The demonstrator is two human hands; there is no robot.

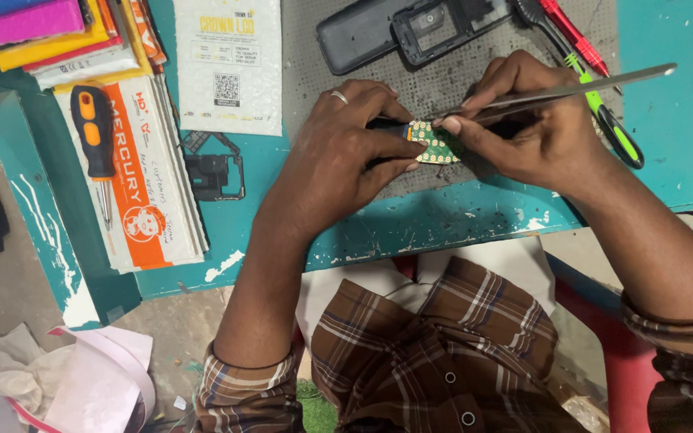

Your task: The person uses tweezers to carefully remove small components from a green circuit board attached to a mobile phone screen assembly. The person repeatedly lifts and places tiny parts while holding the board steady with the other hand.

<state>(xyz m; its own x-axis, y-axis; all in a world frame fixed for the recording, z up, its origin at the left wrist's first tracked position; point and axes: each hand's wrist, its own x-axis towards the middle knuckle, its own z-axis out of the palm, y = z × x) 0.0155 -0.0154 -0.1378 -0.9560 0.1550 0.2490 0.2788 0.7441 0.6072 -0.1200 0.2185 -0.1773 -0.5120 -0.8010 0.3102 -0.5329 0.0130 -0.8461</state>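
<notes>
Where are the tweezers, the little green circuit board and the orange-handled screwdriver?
tweezers (571, 90), head view, middle of the metal arms
green circuit board (436, 144), head view, its dotted face
orange-handled screwdriver (94, 132), head view, its handle

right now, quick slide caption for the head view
Left hand steadies a small circuit board while right hand works it with tweezers.

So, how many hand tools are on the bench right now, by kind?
Orange-and-black-handled screwdrivers: 1
Green-and-black-handled screwdrivers: 1
Red-handled slim tools: 1
Long metal tweezers, in the right hand: 1
Total: 4
</notes>
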